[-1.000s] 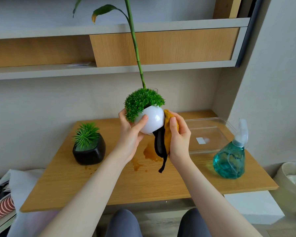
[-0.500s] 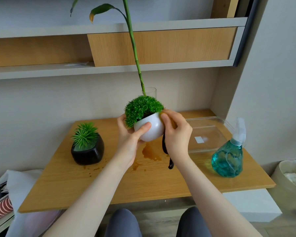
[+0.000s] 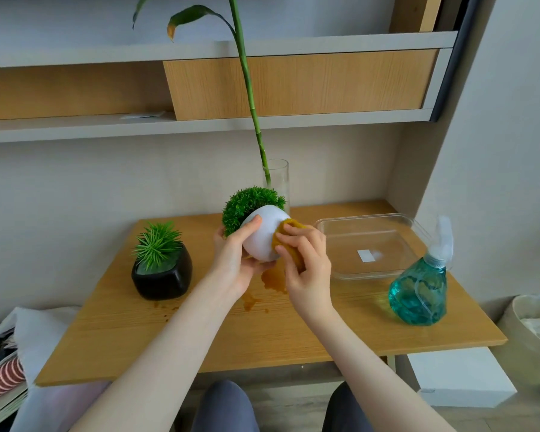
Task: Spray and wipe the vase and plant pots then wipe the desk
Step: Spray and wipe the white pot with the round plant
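My left hand (image 3: 234, 260) holds a round white pot (image 3: 264, 233) with a green tuft, tilted to the left above the wooden desk (image 3: 200, 338). My right hand (image 3: 306, 269) presses a mustard-yellow cloth (image 3: 289, 244) against the pot's right side. A black pot (image 3: 162, 275) with spiky green leaves stands on the desk's left part. Behind the white pot stands a clear glass vase (image 3: 278, 182) with a tall green stalk. A teal spray bottle (image 3: 420, 291) stands at the desk's right edge. Brown wet stains (image 3: 253, 302) lie on the desk under my hands.
A clear plastic tray (image 3: 368, 244) lies on the desk between my right hand and the spray bottle. Shelves (image 3: 200, 123) run along the wall above. A bin (image 3: 533, 322) stands on the floor at right; fabric and a bag (image 3: 10, 353) lie at left.
The white pot has tilted further to the left and come lower. My right hand has moved the cloth from behind the pot onto its right side.
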